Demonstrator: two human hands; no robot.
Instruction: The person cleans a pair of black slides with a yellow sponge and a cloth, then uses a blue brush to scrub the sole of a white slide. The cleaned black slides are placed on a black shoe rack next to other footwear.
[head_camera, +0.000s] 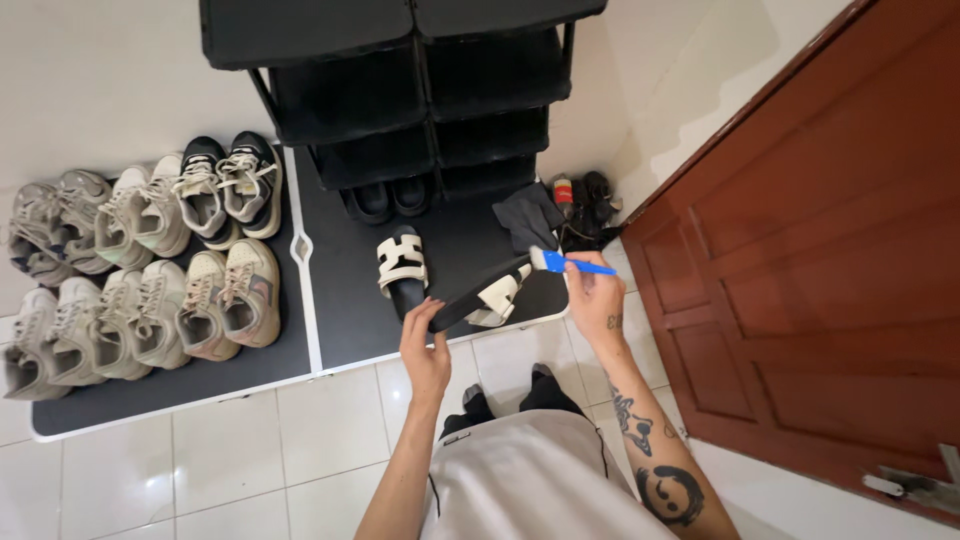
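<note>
My left hand has its fingers closed around the heel end of a black slide sandal with a cream strap, holding it tilted in the air, sole side turned up toward me. My right hand pinches a small brush with a blue handle, its pale bristles touching the raised end of the sandal. The held sandal hangs just above the front right corner of the black mat on the white tile floor. Its twin, a second sandal, lies flat on the mat just left of the held one. Behind that twin, at the back of the mat, stands a black shoe rack with dark shoes on its lowest shelf. On the left part of the mat sit rows of pale sneakers. A dark cloth lies off the mat's far right corner, and a brown wooden door stands further right.
</note>
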